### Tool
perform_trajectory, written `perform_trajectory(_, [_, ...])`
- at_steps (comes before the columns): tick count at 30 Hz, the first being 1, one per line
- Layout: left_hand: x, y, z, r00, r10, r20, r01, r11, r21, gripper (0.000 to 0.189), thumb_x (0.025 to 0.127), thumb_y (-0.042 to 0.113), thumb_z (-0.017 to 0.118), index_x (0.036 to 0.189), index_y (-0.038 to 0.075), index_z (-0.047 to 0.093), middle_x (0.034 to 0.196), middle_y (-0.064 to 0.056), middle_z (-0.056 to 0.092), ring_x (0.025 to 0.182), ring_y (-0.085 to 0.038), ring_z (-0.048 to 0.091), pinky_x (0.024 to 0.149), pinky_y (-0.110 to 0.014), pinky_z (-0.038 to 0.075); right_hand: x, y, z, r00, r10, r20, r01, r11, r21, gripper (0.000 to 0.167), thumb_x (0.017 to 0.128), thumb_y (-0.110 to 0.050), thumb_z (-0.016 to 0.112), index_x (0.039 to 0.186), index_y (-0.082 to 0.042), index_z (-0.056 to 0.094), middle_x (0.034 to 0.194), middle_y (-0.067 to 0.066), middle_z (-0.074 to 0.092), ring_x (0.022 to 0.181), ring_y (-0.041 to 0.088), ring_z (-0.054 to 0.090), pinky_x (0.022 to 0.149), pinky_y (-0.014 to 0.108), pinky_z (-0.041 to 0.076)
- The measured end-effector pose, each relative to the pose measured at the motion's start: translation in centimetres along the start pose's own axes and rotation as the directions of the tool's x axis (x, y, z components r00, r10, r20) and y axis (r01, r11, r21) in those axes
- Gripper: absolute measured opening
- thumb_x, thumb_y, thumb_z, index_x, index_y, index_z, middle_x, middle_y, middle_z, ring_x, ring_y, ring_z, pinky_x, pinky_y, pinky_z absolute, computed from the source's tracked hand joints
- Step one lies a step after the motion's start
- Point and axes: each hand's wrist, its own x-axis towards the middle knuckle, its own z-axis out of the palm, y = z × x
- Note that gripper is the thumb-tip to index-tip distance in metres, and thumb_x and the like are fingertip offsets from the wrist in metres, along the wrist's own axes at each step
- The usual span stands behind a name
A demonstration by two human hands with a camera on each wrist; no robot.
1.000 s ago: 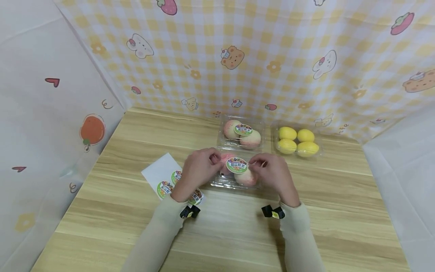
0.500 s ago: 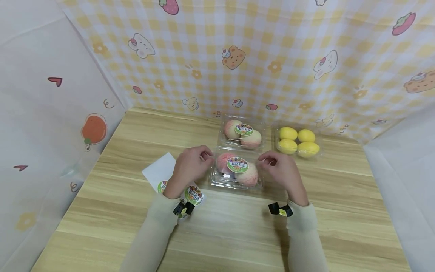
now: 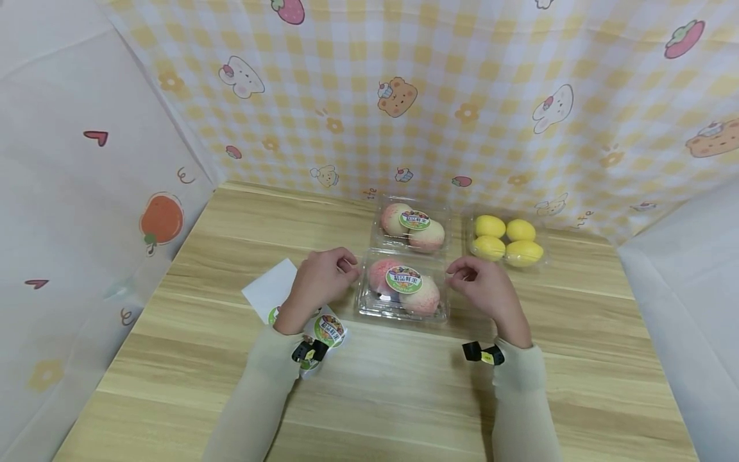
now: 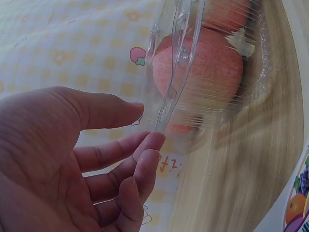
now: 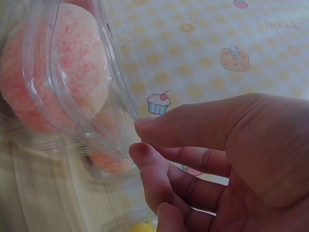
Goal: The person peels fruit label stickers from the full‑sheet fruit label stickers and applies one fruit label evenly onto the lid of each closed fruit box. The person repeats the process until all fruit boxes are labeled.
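Note:
A clear plastic box (image 3: 375, 308) holds two pink-and-cream peaches and carries a round fruit label (image 3: 404, 280) on its lid. To its left is my left hand (image 3: 323, 279); the left wrist view shows the thumb apart from the loosely bent fingers, close to the box's rim. On the other side is my right hand (image 3: 485, 285), its thumb and forefinger slightly parted at the lid's edge in the right wrist view. Whether either hand touches the plastic I cannot tell. Neither grips anything.
Behind stands a second labelled box of peaches (image 3: 413, 231), with a box of yellow lemons (image 3: 508, 240) to its right. A white sticker sheet (image 3: 271, 285) with round labels lies partly under my left forearm. A checked cloth (image 3: 358, 128) hangs behind the table.
Both hands have moved outward from the label on the front box, left hand to the left and right hand to the right. The label stays on the lid and the boxes keep their places.

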Motion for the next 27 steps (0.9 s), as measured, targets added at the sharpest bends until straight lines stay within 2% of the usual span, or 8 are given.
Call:
perform_trajectory(6, [-0.03, 0.13, 0.03, 1.000, 0.002, 0.016, -0.003, 1.000, 0.011, 0.020, 0.099, 0.024, 0.079, 0.112, 0.010, 0.081, 0.093, 0.001, 0.077, 0.074, -0.015, 0.067, 0.066, -0.034, 0.052, -0.02, 0.20, -0.11, 1.000, -0.001, 0.018, 0.001, 1.000, 0.000, 0.008, 0.094, -0.001, 0.076, 0.101, -0.003, 0.079, 0.089, 0.007, 0.072, 0.082, 0.025, 0.065, 0.077, 0.040, 0.052])
perform_trajectory(13, [-0.03, 0.23, 0.09, 1.000, 0.014, 0.015, -0.014, 1.000, 0.014, 0.018, 0.098, 0.022, 0.078, 0.110, 0.009, 0.081, 0.091, 0.001, 0.076, 0.074, -0.015, 0.066, 0.066, -0.034, 0.052, 0.03, 0.39, -0.08, 0.999, 0.009, 0.041, -0.008, 1.000, -0.006, 0.008, 0.094, 0.000, 0.078, 0.102, -0.002, 0.079, 0.088, 0.005, 0.072, 0.083, 0.023, 0.065, 0.079, 0.039, 0.053])
perform_trajectory(27, [0.01, 0.36, 0.16, 0.999, 0.002, 0.039, -0.003, 1.000, 0.030, 0.023, 0.100, 0.029, 0.080, 0.114, 0.010, 0.082, 0.094, 0.002, 0.078, 0.076, -0.015, 0.067, 0.068, -0.035, 0.052, 0.08, 0.45, -0.13, 0.998, 0.009, 0.063, -0.009, 1.000, 0.007, 0.010, 0.093, 0.001, 0.079, 0.103, -0.001, 0.077, 0.087, 0.005, 0.073, 0.082, 0.023, 0.066, 0.076, 0.040, 0.053])
